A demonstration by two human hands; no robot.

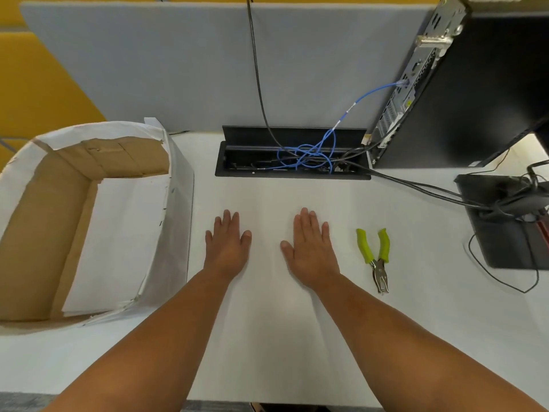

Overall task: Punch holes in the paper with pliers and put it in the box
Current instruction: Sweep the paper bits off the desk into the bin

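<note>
The box (74,221) runs off the left edge; the computer tower (481,84) is cropped at right; the paper's outline is indistinguishable (white on white).

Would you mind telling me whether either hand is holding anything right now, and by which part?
Nothing is held. The left hand and right hand lie flat and open; the punch pliers lie untouched beside the right hand.

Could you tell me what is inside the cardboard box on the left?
The cardboard box holds white paper covering its floor, with more wrapped over the right wall and rim. The brown inner walls show at left and back. Anything beneath the paper is covered, so unseen.
</note>
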